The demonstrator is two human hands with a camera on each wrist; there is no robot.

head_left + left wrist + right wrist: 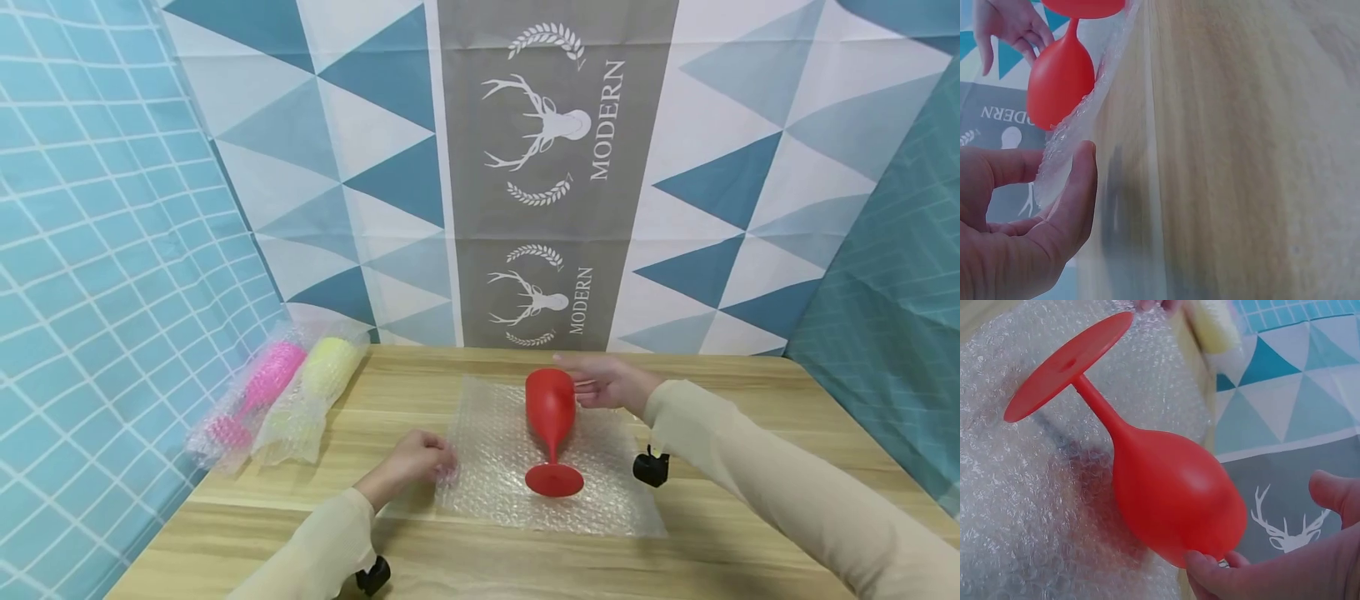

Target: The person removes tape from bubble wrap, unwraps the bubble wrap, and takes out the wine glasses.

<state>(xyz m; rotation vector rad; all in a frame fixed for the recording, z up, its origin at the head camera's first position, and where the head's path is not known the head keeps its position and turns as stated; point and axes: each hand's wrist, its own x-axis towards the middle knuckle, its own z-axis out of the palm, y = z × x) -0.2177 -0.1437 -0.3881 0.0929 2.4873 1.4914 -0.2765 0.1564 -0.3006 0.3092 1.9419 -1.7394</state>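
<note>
A red plastic goblet (551,408) lies on its side on a sheet of bubble wrap (480,483), its round foot toward me and its bowl toward the back. At the sheet's left edge, my left hand (420,460) holds the bubble wrap (1075,140) between thumb and fingers. My right hand (609,383) is beside the bowl at the right. In the right wrist view, the fingertips of the right hand (1285,562) touch the goblet (1175,487) near its rim, while the thumb stands well apart. The goblet's opening is turned away from view.
Two wrapped goblets, one pink (273,375) and one yellow (327,367), lie side by side at the table's left. The wooden table (465,567) meets a patterned cloth backdrop (390,167) at the back. A tiled-pattern cloth (90,275) hangs at the left.
</note>
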